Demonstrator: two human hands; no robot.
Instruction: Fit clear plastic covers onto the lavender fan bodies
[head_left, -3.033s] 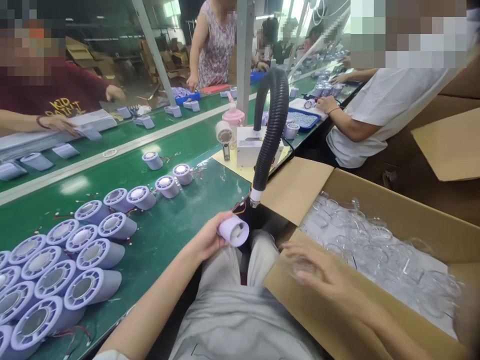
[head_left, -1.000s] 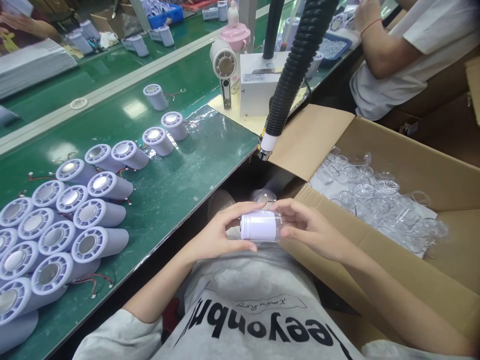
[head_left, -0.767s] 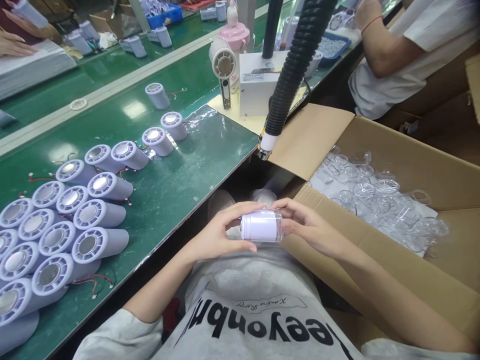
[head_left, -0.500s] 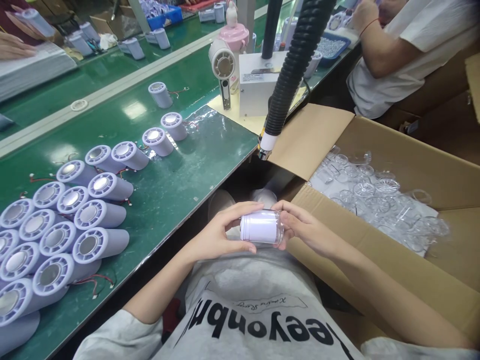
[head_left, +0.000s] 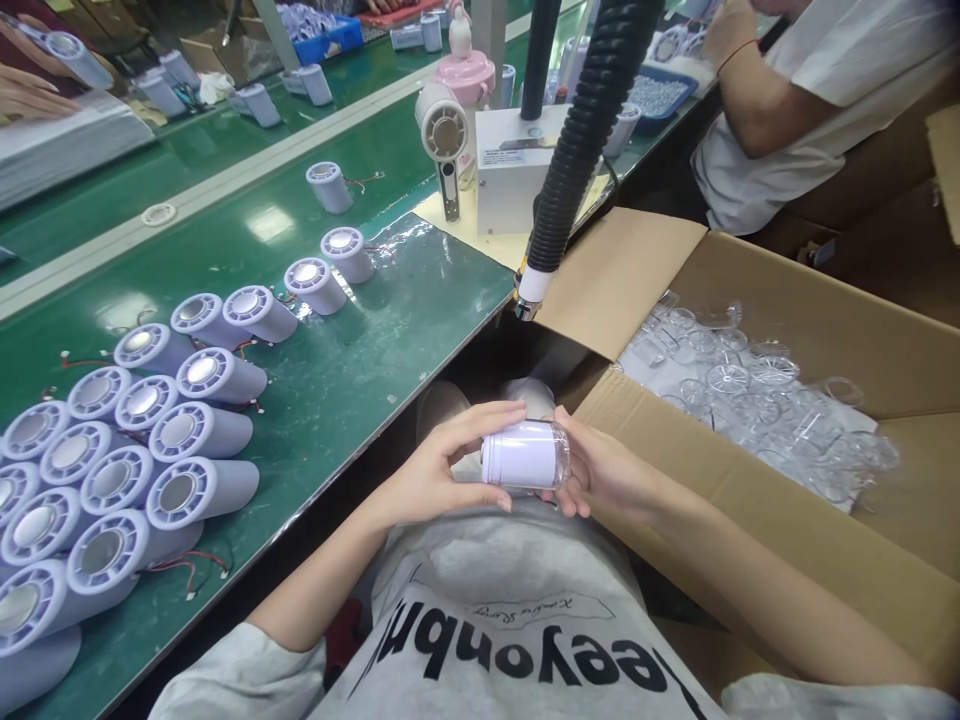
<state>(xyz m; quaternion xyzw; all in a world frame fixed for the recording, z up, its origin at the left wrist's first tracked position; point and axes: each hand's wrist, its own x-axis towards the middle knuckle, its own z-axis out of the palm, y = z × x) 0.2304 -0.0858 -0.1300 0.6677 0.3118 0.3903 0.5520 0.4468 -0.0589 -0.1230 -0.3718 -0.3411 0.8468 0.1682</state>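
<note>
A pale lilac cylindrical housing (head_left: 521, 455) lies sideways over my lap, held from both ends. My left hand (head_left: 439, 470) wraps its left end with fingers curled round it. My right hand (head_left: 600, 470) presses a clear plastic cap onto the right end, palm against it. To the left on the green bench (head_left: 360, 350) lie several more lilac housings (head_left: 172, 430) in rows, open ends facing me. A cardboard box (head_left: 675, 440) at my right holds several clear plastic caps (head_left: 750, 390).
A black corrugated hose (head_left: 581, 150) hangs down over the bench edge, its white nozzle near the box flap. Behind it stand a white unit (head_left: 510, 165) and a small handheld fan (head_left: 442, 135). A person in white sits at the upper right; other hands work at the far left.
Three seconds ago my right hand was in the box and my left held the housing alone. Since then both hands joined on it, and my right palm has closed against the cap end.
</note>
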